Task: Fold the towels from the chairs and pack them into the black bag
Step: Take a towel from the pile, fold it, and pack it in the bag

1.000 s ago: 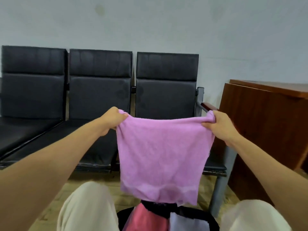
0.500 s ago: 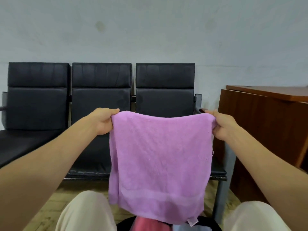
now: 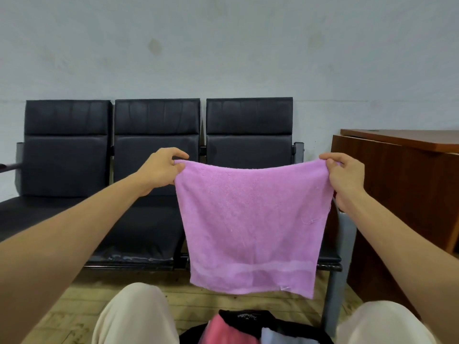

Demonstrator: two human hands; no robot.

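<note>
A pink-purple towel hangs stretched in the air in front of me. My left hand pinches its upper left corner and my right hand pinches its upper right corner. The towel's lower edge hangs free above the black bag, which sits on the floor between my knees. Inside the bag lie a pink towel and a pale blue towel. Behind the towel stands a row of three black chairs with bare seats.
A brown wooden desk stands at the right, close to the end chair's grey metal leg. A pale wall rises behind the chairs. The floor is light wood. My knees in light trousers frame the bag.
The camera has tilted up and the chairs now sit lower in view. My hands have spread further apart, pulling the towel's top edge wider and lifting its lower edge clear of the bag.
</note>
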